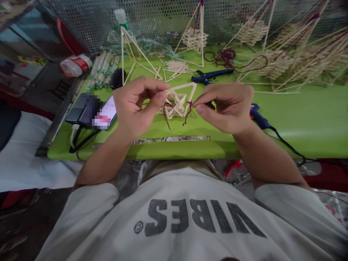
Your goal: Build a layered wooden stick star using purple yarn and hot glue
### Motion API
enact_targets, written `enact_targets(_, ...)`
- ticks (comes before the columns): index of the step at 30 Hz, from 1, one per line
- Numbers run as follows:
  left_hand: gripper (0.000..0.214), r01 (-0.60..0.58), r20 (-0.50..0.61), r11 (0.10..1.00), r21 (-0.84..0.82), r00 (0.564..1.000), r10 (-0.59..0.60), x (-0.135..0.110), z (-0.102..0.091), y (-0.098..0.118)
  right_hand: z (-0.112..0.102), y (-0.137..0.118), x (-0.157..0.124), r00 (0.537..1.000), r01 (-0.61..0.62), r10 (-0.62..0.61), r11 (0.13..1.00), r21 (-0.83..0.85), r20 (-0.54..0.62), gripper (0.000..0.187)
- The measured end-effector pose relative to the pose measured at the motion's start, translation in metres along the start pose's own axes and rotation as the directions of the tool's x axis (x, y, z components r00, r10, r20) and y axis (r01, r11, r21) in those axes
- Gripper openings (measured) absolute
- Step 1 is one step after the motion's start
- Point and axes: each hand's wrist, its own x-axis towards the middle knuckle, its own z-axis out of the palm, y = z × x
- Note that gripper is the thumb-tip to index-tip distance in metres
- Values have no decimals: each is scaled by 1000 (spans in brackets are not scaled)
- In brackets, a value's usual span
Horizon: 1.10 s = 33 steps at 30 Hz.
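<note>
My left hand [136, 103] pinches a small frame of pale wooden sticks [181, 87] between thumb and forefinger. Thin purple string [167, 117] is tied to it near those fingers, and its loose tail hangs down. On the other side, my right hand [224, 107] has its thumb and fingertips closed at a second purple string [188, 115], knotted around the frame's right stick. Behind and below the frame lies a stacked lattice of wooden sticks [174, 108], partly hidden by it.
Blue cutters [210, 75] lie beyond my hands; a blue glue gun [259, 116] is at right. A phone [107, 114] and power bank [78, 107] lie left. Stick pyramids [274, 65], purple cord [224, 57] and a bottle [123, 21] stand or lie behind. A flat strip [174, 139] lies in front.
</note>
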Motion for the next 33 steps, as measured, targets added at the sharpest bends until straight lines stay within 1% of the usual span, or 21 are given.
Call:
enact_targets(3,27,9,-12,1000,-9,1000,-9,0,1,2,0,0,-1,1000,13,-13,1000,13,-6,10)
enact_targets(5,27,48,-4,999,-10,999,-48,0,1,5,-1,0,-1,1000,17,-17,1000,24,-14,11)
enact_targets(8,25,99,-10,995,-16,995,-99,0,2,11,-3,0,-3,999,-46,46,999,-2,-6,8)
enact_targets(10,22,102,-16,994,-28,995,-103,1,2,12,-4,0,-3,996,-94,94,995,-28,0,4)
enact_targets(13,16,75,-11,995,-64,997,-76,0,3,10,-3,-1,-3,998,-67,67,998,-11,-7,4)
enact_targets(16,15,80,-14,992,-94,997,-81,-1,3,7,-2,-1,-2,999,-49,49,999,9,-5,8)
enact_targets(19,17,93,-8,990,-111,996,-94,-1,3,8,-3,-2,-2,996,-87,87,996,-7,0,7)
enact_targets(24,18,115,17,990,-84,993,-114,-1,2,13,-5,-2,-3,984,-172,174,984,-49,27,13)
enact_targets(26,18,123,23,990,-73,992,-122,-1,2,14,-5,-2,-3,988,-153,154,987,-45,32,10)
enact_targets(28,17,120,19,990,-74,993,-118,-1,2,13,-4,-1,-3,996,-90,90,996,-23,23,5)
enact_targets(30,16,104,5,991,-84,995,-104,-1,3,12,-3,0,-2,999,-48,48,999,-15,10,6)
enact_targets(33,15,102,7,991,-89,995,-101,-1,3,12,-2,-1,-2,999,-50,51,999,-21,14,7)
